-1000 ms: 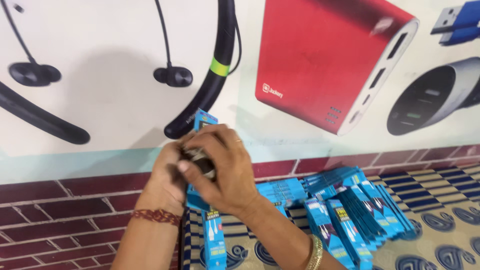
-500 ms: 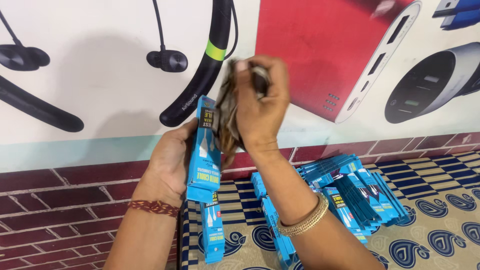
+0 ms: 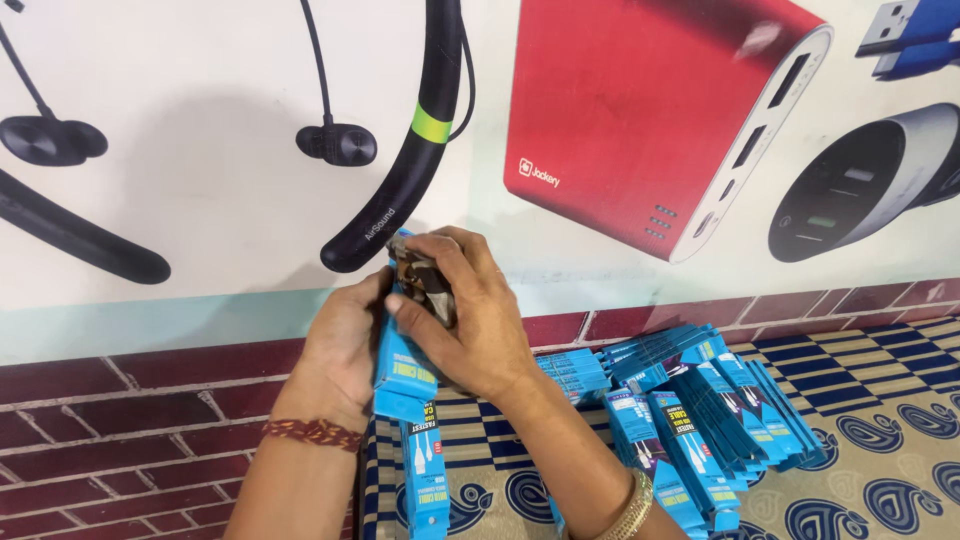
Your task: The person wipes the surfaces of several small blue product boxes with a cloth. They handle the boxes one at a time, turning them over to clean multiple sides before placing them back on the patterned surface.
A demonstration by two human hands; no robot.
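Both hands are up close against the poster wall (image 3: 200,180), so there's no room behind them. To the right, a heap of blue packets (image 3: 700,400) crowds the patterned cloth (image 3: 880,440). The far right of the cloth lies open; the brick ledge (image 3: 120,420) on the left too.

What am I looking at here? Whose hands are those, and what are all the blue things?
This picture comes from a small camera worn on a person's head, so you see what they see when they look down. The two hands are that person's own. The left hand holds a narrow blue box upright. The right hand presses a dark crinkly bundle against the top of it; what it is, I cannot tell. More blue boxes lie in a pile on a patterned cloth. Behind is a big poster showing earphones and a red power bank.
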